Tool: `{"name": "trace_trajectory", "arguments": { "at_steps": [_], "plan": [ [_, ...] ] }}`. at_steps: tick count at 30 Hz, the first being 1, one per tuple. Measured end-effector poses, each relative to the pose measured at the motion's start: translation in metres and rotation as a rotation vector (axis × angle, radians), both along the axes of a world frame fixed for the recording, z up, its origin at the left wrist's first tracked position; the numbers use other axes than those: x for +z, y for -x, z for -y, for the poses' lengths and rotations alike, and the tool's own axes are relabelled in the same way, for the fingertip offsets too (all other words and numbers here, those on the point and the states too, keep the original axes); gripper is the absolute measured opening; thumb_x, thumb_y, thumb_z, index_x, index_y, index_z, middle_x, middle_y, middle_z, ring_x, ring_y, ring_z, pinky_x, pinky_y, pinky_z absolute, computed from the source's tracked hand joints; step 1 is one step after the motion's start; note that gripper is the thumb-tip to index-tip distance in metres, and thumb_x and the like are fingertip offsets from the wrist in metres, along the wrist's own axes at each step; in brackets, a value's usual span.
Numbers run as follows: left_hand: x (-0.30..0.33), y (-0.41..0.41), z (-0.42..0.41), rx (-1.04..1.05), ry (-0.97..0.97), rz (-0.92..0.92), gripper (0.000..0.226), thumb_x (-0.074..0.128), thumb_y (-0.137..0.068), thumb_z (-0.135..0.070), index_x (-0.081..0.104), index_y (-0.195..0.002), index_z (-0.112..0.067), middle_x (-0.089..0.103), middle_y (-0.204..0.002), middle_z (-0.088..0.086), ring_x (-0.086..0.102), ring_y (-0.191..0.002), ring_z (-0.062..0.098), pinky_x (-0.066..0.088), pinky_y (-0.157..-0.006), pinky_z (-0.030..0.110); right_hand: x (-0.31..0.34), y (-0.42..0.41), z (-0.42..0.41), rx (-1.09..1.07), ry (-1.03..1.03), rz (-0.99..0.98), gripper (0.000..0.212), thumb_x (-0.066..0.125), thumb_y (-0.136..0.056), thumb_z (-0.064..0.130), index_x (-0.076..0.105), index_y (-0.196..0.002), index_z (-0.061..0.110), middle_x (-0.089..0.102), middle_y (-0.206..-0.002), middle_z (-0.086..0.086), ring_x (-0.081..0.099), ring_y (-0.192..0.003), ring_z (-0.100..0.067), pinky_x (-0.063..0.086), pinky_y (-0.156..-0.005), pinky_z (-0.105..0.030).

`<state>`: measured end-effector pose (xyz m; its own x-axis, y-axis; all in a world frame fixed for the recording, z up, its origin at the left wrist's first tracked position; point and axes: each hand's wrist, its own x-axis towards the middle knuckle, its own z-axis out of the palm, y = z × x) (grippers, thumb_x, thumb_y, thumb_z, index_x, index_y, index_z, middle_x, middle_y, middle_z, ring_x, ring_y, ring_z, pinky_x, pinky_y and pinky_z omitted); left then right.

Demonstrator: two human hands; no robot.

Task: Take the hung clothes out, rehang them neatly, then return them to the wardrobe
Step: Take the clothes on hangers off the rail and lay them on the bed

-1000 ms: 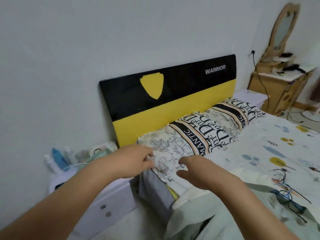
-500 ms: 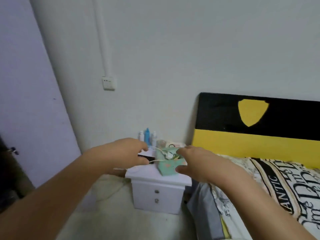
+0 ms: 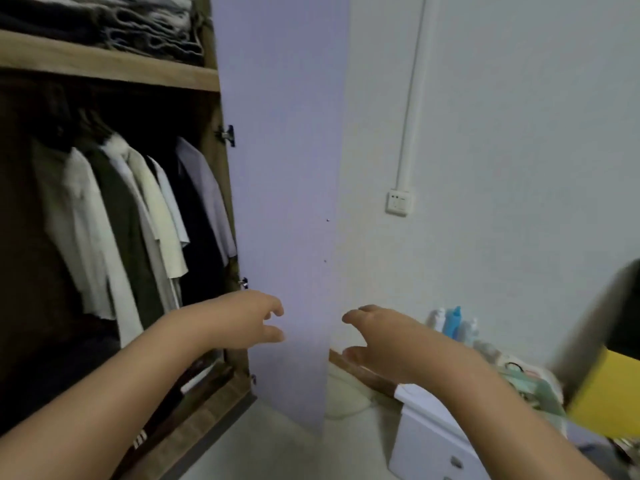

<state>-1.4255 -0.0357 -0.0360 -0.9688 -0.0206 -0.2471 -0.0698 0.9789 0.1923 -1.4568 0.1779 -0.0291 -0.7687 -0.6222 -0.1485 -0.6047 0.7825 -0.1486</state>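
Lilac wardrobe door (image 3: 284, 188) stands swung open; both hands, left (image 3: 242, 322) and right (image 3: 384, 341), hover apart and empty, fingers loosely curled, before its edge. Hung shirts and jackets (image 3: 138, 216) sit inside on the rail (blurred). View has swung left from the white bedside cabinet (image 3: 429, 441) since earlier.

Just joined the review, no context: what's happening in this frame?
A person faces an open wardrobe, with both bare hands raised and holding nothing. The left hand is in front of the lilac door, near its hinge side; the right hand is just past the door's free edge, fingers loosely curled. Shirts and jackets hang on the rail inside, with folded clothes on the shelf above. A white bedside cabinet stands to the right. No garment has been taken hold of yet.
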Motion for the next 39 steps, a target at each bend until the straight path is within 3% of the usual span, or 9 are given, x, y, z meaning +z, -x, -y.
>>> {"name": "trace_trajectory", "arguments": {
  "at_steps": [10,14,17,21,30,39],
  "plan": [
    [0.020,-0.026,0.163,0.282,-0.113,-0.071,0.045,0.052,-0.091,-0.040,0.047,-0.132,-0.020,0.054,-0.127,-0.001,0.053,-0.108,0.011,0.044,-0.095,0.025,0.010,0.022,0.174,0.254,0.069,0.020,0.046,0.045,-0.096,0.035,0.038,-0.138,0.017,0.042,-0.141,-0.006,0.042,-0.126,-0.025,0.036,-0.103,-0.033],
    [0.018,-0.028,0.204,0.382,-0.133,-0.136,0.037,0.053,-0.091,-0.037,0.054,-0.124,-0.018,0.058,-0.121,0.001,0.055,-0.105,0.012,0.046,-0.094,0.028,0.015,0.037,0.221,0.351,0.102,0.030,0.050,0.044,-0.097,0.034,0.031,-0.143,0.019,0.040,-0.142,-0.004,0.039,-0.129,-0.022,0.034,-0.103,-0.029],
    [0.017,-0.021,0.232,0.462,-0.123,-0.160,0.040,0.053,-0.092,-0.038,0.051,-0.127,-0.019,0.058,-0.121,-0.001,0.054,-0.104,0.011,0.044,-0.090,0.023,0.018,0.052,0.258,0.417,0.146,0.019,0.047,0.044,-0.097,0.033,0.035,-0.141,0.017,0.045,-0.136,-0.006,0.044,-0.122,-0.021,0.038,-0.099,-0.028],
    [0.024,0.000,0.269,0.549,-0.109,-0.206,0.042,0.052,-0.092,-0.037,0.049,-0.129,-0.018,0.058,-0.123,0.001,0.055,-0.104,0.013,0.046,-0.092,0.026,0.022,0.084,0.304,0.490,0.189,-0.056,0.038,0.046,-0.097,0.027,0.047,-0.130,0.009,0.054,-0.123,-0.010,0.053,-0.109,-0.023,0.047,-0.091,-0.034],
    [0.039,0.050,0.346,0.737,-0.106,-0.389,0.038,0.053,-0.092,-0.036,0.053,-0.126,-0.019,0.061,-0.118,-0.001,0.057,-0.105,0.013,0.048,-0.093,0.030,0.046,0.154,0.414,0.660,0.429,-0.108,0.035,0.045,-0.096,0.023,0.045,-0.130,0.014,0.054,-0.125,-0.008,0.053,-0.110,-0.021,0.045,-0.087,-0.030],
    [0.050,0.086,0.440,0.775,-0.060,-0.468,0.040,0.051,-0.092,-0.037,0.051,-0.128,-0.018,0.061,-0.119,0.001,0.058,-0.105,0.014,0.048,-0.091,0.028,0.064,0.180,0.546,0.680,0.663,-0.093,0.056,0.046,-0.095,0.018,0.024,-0.147,0.017,0.036,-0.146,-0.005,0.036,-0.132,-0.020,0.032,-0.102,-0.027]
  ]
}}
